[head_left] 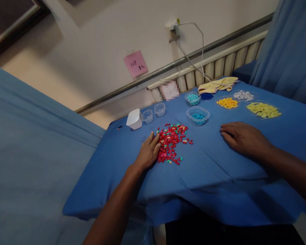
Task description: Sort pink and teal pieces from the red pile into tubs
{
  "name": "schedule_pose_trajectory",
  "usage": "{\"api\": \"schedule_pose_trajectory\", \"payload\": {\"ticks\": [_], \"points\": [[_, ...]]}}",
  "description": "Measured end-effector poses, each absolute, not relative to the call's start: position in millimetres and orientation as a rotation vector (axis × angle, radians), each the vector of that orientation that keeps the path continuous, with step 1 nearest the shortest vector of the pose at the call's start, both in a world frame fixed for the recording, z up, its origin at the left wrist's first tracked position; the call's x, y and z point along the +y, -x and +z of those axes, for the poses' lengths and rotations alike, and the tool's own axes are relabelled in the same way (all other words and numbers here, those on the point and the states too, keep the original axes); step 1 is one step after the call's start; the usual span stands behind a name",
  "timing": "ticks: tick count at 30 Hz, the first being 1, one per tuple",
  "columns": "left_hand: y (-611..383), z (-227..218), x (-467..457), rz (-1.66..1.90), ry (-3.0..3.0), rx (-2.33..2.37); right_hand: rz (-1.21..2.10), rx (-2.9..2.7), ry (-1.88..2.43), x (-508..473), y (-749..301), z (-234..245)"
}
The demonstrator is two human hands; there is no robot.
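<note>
The left hand (148, 151) is laid flat, fingers slightly spread, touching the mostly red pile (170, 139) at its right, not yet separated. Beyond the right hand (243, 137), whose grip cannot be told, orange pieces (226, 102) and yellow-green pieces (264, 109) are already kept apart.

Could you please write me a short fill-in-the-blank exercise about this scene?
The left hand lies at the edge of a pile of mostly ____ pieces.
The tablecloth under the right hand is ____.
The handwritten note on the wall above the rail is ____.
The opaque box beside the clear tubs is ____.

Missing words: red; blue; pink; white.
</note>
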State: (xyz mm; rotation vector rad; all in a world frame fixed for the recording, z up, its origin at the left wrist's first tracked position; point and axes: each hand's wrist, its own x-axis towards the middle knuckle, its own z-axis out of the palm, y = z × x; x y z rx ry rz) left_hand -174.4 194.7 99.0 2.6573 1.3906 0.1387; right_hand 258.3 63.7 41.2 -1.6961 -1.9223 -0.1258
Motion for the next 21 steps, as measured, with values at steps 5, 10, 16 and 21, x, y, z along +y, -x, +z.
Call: {"api": "schedule_pose_trajectory", "payload": {"ticks": [5,10,16,21], "points": [[166,92,211,0.246,-2.5,1.443,-0.151,-1.938,1.695,64,-259,40],[123,90,248,0.183,-2.484,1.487,-0.126,-1.918,1.702,65,-260,41],[67,95,272,0.073,-2.538,1.495,-0.097,-1.905,1.722,66,-259,43],[31,104,242,-0.116,-2.729,1.281,-0.146,-1.922,1.716,65,-258,44]]}}
